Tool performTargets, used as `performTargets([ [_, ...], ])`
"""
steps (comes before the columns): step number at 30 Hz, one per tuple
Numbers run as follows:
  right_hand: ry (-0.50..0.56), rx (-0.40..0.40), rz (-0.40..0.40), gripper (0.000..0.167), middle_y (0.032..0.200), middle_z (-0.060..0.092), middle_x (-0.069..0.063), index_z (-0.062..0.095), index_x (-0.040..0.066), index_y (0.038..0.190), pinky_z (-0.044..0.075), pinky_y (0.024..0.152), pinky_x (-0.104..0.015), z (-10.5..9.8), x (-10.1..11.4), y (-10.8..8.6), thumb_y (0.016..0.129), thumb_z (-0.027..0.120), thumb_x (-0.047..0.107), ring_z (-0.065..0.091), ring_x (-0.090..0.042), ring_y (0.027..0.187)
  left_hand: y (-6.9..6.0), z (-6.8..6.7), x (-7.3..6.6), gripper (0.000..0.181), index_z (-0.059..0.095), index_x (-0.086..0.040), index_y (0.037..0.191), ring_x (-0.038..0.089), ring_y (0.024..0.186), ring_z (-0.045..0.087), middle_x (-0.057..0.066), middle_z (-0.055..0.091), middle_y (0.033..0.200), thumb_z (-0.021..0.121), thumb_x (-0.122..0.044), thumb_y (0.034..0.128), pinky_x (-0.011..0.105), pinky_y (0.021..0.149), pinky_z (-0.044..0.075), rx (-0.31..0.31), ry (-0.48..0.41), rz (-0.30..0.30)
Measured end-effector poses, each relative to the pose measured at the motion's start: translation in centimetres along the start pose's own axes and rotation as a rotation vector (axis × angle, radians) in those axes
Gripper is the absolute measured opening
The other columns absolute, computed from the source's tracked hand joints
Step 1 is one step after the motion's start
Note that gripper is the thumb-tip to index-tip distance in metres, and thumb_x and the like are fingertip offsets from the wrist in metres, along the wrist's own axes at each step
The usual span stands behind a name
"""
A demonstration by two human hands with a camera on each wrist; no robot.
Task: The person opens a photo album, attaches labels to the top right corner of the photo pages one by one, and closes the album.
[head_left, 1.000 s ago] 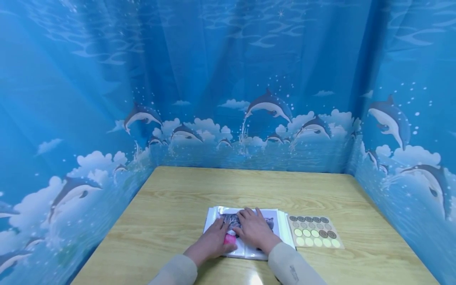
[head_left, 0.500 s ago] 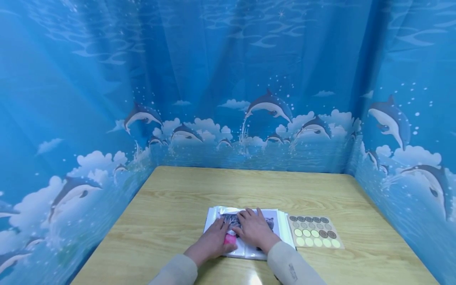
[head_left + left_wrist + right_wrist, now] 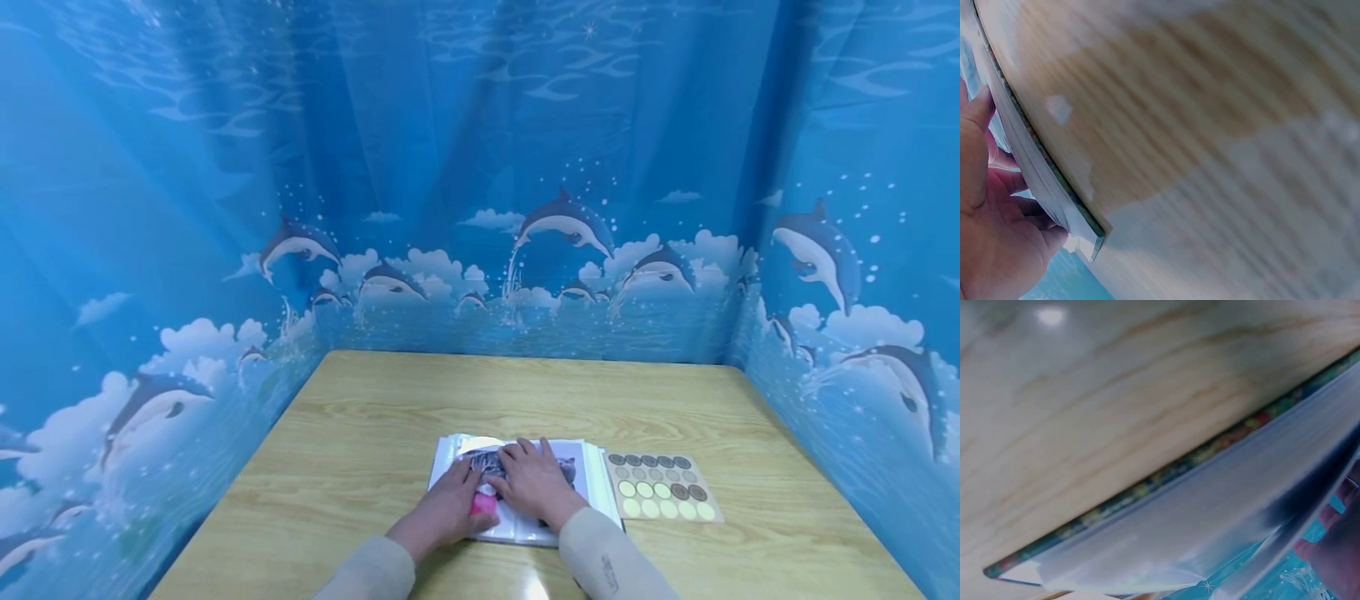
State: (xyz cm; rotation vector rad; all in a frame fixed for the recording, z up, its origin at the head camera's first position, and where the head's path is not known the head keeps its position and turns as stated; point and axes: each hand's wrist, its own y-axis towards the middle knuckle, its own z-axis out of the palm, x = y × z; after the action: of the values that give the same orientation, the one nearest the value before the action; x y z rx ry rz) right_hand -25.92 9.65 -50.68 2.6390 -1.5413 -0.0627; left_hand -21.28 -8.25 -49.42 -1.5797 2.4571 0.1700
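The album (image 3: pixel 513 527) lies spread on the near half of the table (image 3: pixel 360 467), about midway between the left and right edges and well apart from the far one, where both hands reach it comfortably. The left hand (image 3: pixel 450 504) rests on the album's left side, fingers long and relaxed, thumb well apart from them; I see nothing pinched in it. Between thumb and fingers shows a pink patch (image 3: pixel 484 503), though whether it is printed or a loose bit I can't tell. The right hand (image 3: pixel 538 485) lies across the cat picture (image 3: pixel 486 463), its fingers straight and a little spread, and it seems to hold nothing. Seen from the right wrist, the pages (image 3: pixel 1166 525) bulge up from the colourful cover (image 3: pixel 1166 470), so I'd judge the two palms are laid there to press them down and steady the album. Just beside the album's right side, towards the table's right edge, sits a sheet of discs (image 3: pixel 666 483): dark ones along the top row, yellow along the bottom, mixed in the third, and tan in the second. Set there, I suppose, it's handy to the right hand without crowding the pages.
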Motion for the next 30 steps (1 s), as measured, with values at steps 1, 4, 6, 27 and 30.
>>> performTargets([
  [1,0.0,0.002,0.001,0.062,0.144,0.051,-0.009,0.055,0.011,0.141,0.024,0.113,-0.063,0.0,0.01,-0.01,0.1,0.042,0.056,0.04,-0.035,0.138,0.0,0.02,0.0,0.087,0.043,0.006,0.144,0.044,0.141,0.032,0.031,0.034,0.151,0.068,-0.055,0.087,0.05,0.115,0.03,0.002,0.003,-0.003],
  [4,0.01,0.004,0.003,0.062,0.145,0.051,-0.009,0.055,0.011,0.141,0.024,0.113,-0.064,-0.16,0.12,-0.14,0.101,0.042,0.055,0.04,-0.035,0.138,-0.04,-0.03,-0.05,0.088,0.043,0.006,0.145,0.044,0.141,0.032,0.031,0.033,0.151,0.068,-0.055,0.0868,0.05,0.115,0.029,0.003,0.009,-0.007],
  [6,0.016,0.003,0.002,0.061,0.144,0.051,-0.009,0.055,0.01,0.141,0.024,0.113,-0.064,-0.34,0.21,-0.25,0.101,0.043,0.054,0.04,-0.036,0.137,-0.06,-0.01,-0.06,0.088,0.043,0.006,0.145,0.044,0.141,0.032,0.031,0.033,0.151,0.068,-0.055,0.0868,0.05,0.115,0.029,0.002,0.01,-0.009],
  [27,0.04,0.018,0.029,0.059,0.145,0.051,-0.01,0.054,0.009,0.141,0.022,0.113,-0.064,-0.75,0.63,-0.46,0.101,0.045,0.052,0.04,-0.036,0.138,-0.11,0.18,0.07,0.086,0.044,0.007,0.144,0.044,0.14,0.033,0.032,0.034,0.15,0.068,-0.054,0.0875,0.049,0.115,0.03,-0.016,0.014,0.015],
  [30,0.048,0.024,0.036,0.06,0.146,0.05,-0.01,0.053,0.009,0.142,0.022,0.114,-0.063,-0.76,0.72,-0.47,0.101,0.045,0.052,0.039,-0.036,0.138,-0.07,0.2,0.09,0.086,0.043,0.006,0.144,0.044,0.14,0.032,0.031,0.034,0.151,0.068,-0.054,0.0876,0.05,0.115,0.03,-0.01,0.007,0.007],
])
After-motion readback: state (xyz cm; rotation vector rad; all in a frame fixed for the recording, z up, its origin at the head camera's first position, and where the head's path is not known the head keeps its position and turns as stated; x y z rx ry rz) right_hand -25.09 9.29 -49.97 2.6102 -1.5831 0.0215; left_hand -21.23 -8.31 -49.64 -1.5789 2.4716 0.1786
